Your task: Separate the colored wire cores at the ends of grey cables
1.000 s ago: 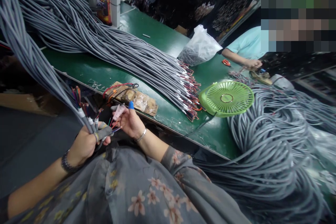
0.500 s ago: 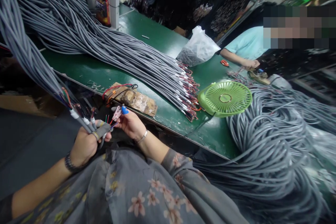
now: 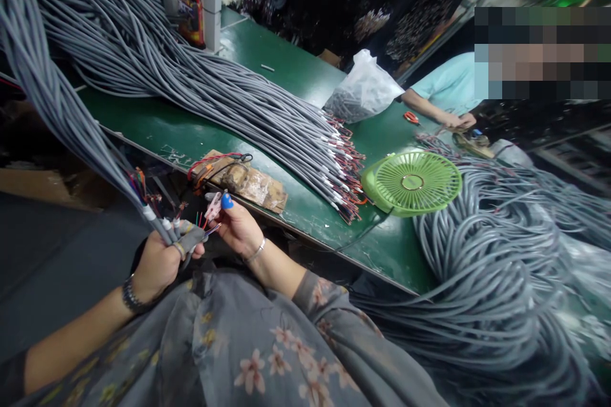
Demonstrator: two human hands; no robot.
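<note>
My left hand [image 3: 160,262] is closed around the ends of several grey cables [image 3: 57,102] that hang down from the upper left. Their stripped coloured wires [image 3: 203,221] stick out past my fingers. My right hand [image 3: 237,224], with a blue cot on one fingertip, pinches a small pale pink piece [image 3: 213,205] right at those wire tips. Both hands are in front of the near edge of the green table [image 3: 191,133], above my lap.
A big fan of grey cables [image 3: 248,102] with red wire ends lies across the table. A taped brown block [image 3: 243,181] sits near me, beside a green fan [image 3: 413,179] and a plastic bag [image 3: 363,86]. A co-worker's hands [image 3: 458,119] work at the far right. More cable coils [image 3: 496,267] lie at the right.
My hands have stayed together at the wire tips, shifting only slightly. The cable bundle in my left hand swayed a little. The view moved a bit.
</note>
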